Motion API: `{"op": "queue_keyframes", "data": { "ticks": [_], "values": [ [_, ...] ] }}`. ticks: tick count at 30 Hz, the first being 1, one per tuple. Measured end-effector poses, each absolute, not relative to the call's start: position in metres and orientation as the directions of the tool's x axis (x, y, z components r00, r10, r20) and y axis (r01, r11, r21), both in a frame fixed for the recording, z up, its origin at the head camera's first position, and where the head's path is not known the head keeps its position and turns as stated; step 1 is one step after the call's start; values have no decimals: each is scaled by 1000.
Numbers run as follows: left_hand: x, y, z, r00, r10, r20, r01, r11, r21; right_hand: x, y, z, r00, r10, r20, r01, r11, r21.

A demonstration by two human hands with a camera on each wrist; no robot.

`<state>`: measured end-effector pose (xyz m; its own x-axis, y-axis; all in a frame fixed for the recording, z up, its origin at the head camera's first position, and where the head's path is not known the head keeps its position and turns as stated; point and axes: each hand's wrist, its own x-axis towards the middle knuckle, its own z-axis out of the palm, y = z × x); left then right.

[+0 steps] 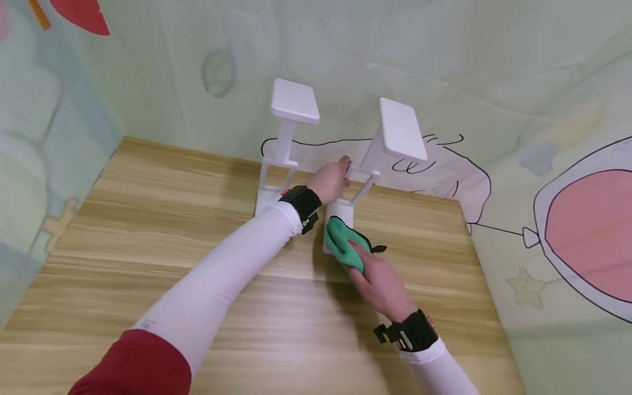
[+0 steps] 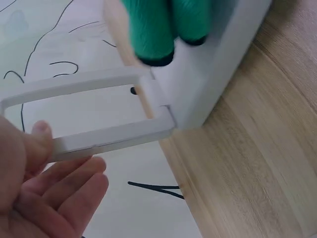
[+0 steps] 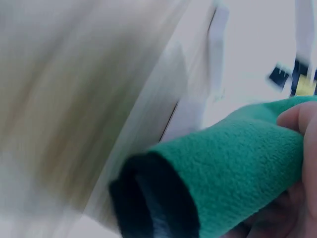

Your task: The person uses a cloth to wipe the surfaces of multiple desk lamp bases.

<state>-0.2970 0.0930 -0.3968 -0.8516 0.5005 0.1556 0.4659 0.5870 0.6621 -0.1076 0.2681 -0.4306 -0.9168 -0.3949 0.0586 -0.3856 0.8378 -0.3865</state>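
Observation:
Two white folding phone stands stand near the back of the table. My left hand (image 1: 328,183) grips the hinged frame of the right-hand phone stand (image 1: 404,129); in the left wrist view its thumb lies against the frame's bar (image 2: 114,135), with the fingers behind. A green cloth (image 1: 340,240) with black edging is bunched in my right hand (image 1: 382,283), which holds it over the base of that same stand. In the right wrist view, the folded cloth (image 3: 237,168) fills the foreground. The other phone stand (image 1: 295,101) is upright to the left of my left hand.
The wood-grain table (image 1: 163,219) ends at a pale patterned backdrop (image 1: 345,49) behind the stands. More printed cloth (image 1: 573,219) borders the right side. My left forearm crosses the table in front of the left stand.

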Motion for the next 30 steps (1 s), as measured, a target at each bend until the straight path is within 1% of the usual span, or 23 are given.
{"op": "queue_keyframes", "data": {
  "ticks": [4, 8, 11, 16, 20, 25, 28, 30],
  "values": [
    [-300, 89, -393, -865, 481, 141, 434, 579, 690, -94, 243, -428, -901, -433, 36, -415, 835, -362],
    [-297, 83, -391, -850, 503, 158, 467, 581, 667, -81, 218, -431, -887, -461, 26, -444, 838, -317],
    [-294, 76, -388, -842, 500, 201, 500, 584, 640, -75, 200, -438, -857, -515, 9, -498, 824, -270],
    [-293, 63, -386, -844, 461, 274, 524, 599, 605, -67, 176, -455, -803, -590, -89, -574, 804, -153],
    [-293, 54, -390, -831, 460, 311, 551, 609, 571, -58, 164, -467, -808, -576, -127, -574, 817, -55],
    [-287, 45, -399, -799, 492, 345, 596, 573, 564, -44, 158, -482, -808, -581, -100, -579, 814, -52],
    [-283, 36, -405, -764, 531, 366, 639, 544, 544, -46, 163, -480, -784, -610, -121, -600, 793, -111],
    [-280, 25, -408, -735, 558, 386, 672, 519, 528, -55, 172, -468, -772, -619, -147, -594, 784, -180]
  ]
}}
